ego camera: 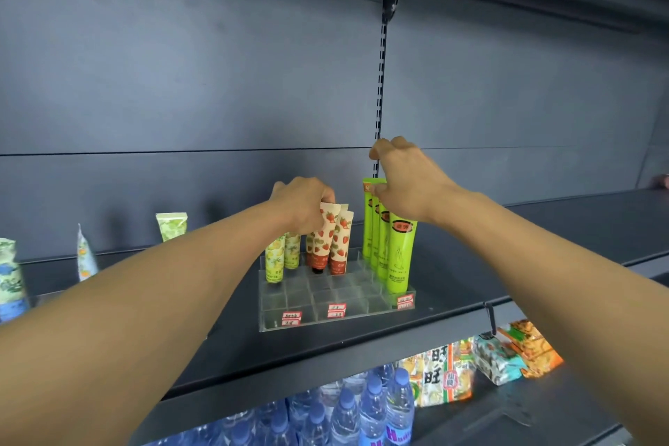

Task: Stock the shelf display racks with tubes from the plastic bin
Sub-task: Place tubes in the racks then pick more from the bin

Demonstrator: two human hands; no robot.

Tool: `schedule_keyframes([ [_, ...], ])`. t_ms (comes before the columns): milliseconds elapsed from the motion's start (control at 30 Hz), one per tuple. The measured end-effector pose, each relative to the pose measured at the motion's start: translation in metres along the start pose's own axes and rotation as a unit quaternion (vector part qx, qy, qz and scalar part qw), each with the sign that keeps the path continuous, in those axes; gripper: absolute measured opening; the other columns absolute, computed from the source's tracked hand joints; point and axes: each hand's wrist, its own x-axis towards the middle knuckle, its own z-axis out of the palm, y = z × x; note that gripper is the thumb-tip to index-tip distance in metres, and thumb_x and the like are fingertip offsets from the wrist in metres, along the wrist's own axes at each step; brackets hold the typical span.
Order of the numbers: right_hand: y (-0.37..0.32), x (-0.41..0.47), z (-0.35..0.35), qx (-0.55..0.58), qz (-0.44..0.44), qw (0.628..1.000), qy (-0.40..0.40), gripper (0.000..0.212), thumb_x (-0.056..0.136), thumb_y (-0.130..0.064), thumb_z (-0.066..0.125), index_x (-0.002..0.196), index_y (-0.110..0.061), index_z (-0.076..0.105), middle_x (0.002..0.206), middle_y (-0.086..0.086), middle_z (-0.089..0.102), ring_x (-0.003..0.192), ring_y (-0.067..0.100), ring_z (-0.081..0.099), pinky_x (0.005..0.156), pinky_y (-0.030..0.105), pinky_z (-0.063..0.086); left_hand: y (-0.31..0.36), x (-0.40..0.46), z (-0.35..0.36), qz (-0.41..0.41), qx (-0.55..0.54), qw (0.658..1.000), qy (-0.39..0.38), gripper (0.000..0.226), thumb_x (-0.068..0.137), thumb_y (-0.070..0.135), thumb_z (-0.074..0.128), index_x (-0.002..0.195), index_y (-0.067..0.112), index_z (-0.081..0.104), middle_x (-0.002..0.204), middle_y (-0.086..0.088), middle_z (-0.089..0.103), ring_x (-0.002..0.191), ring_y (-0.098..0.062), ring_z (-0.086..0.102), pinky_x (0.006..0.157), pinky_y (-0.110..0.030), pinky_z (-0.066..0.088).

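Tubes are seated upright in rack cells; strawberry tube top pinched by left hand for steering; green tube crimp pinched by right hand.

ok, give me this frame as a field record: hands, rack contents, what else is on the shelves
left hand: grips top of a strawberry tube in the rack's middle column
right hand: pinches top of the rearmost green tube
rack: clear acrylic, gridded, on dark shelf; front cells vacant
rack contents: lemon tubes left, strawberry tubes middle, green tubes right, all upright
price tags: red and white, on the rack's front edge
lower shelf: water bottles, snack packs
plastic bin: not in view
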Motion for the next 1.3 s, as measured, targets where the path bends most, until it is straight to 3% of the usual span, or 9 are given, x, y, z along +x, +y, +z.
schedule_keyframes([
  [167, 0.004, 0.0, 0.004, 0.003, 0.008, 1.0, -0.001, 0.042, 0.09, -0.015, 0.056, 0.129, -0.008, 0.043, 0.127, 0.014, 0.044, 0.118, 0.033, 0.045, 0.094, 0.042, 0.046, -0.001, 0.002, 0.008, 0.009, 0.048, 0.999, -0.018, 0.037, 0.084, 0.014, 0.065, 0.118, 0.026, 0.059, 0.12, 0.006, 0.06, 0.117, -0.019, 0.049, 0.101, -0.04, 0.027],
  [633, 0.008, -0.005, 0.007, 0.002, 0.01, 1.0, -0.014, 0.048, 0.089, -0.02, 0.058, 0.132, -0.009, 0.041, 0.131, 0.013, 0.042, 0.124, 0.033, 0.041, 0.099, 0.043, 0.043, -0.002, 0.0, 0.01, 0.011, 0.118, 0.992, 0.042, 0.036, 0.083, 0.008, 0.062, 0.113, 0.028, 0.059, 0.114, 0.006, 0.062, 0.114, -0.018, 0.048, 0.095, -0.037, 0.026],
  [867, 0.005, -0.011, 0.004, -0.004, -0.011, 1.0, -0.014, 0.052, 0.087, -0.023, 0.06, 0.133, -0.011, 0.04, 0.134, 0.009, 0.042, 0.129, 0.029, 0.034, 0.102, 0.038, 0.035, 0.0, -0.007, -0.002, -0.001, 0.094, 0.991, 0.097, 0.03, 0.082, 0.013, 0.066, 0.109, 0.023, 0.056, 0.105, 0.005, 0.064, 0.11, -0.018, 0.048, 0.092, -0.035, 0.028],
  [1100, -0.004, -0.037, -0.007, 0.012, -0.057, 0.998, -0.002, 0.053, 0.086, -0.023, 0.06, 0.134, -0.011, 0.04, 0.136, 0.009, 0.041, 0.132, 0.027, 0.029, 0.105, 0.038, 0.032, 0.006, -0.057, -0.035, -0.028, 0.023, 0.994, 0.104, 0.036, 0.085, 0.018, 0.062, 0.119, 0.018, 0.05, 0.12, -0.002, 0.058, 0.11, -0.023, 0.054, 0.083, -0.035, 0.045],
  [1300, -0.024, -0.078, 0.002, 0.079, -0.112, 0.99, 0.02, 0.042, 0.085, -0.016, 0.061, 0.125, -0.009, 0.047, 0.128, 0.011, 0.048, 0.122, 0.029, 0.042, 0.097, 0.037, 0.04, 0.016, -0.128, -0.037, -0.093, -0.005, 0.991, 0.092, 0.032, 0.083, 0.026, 0.063, 0.112, 0.022, 0.051, 0.113, -0.002, 0.061, 0.105, -0.027, 0.057, 0.088, -0.042, 0.05],
])
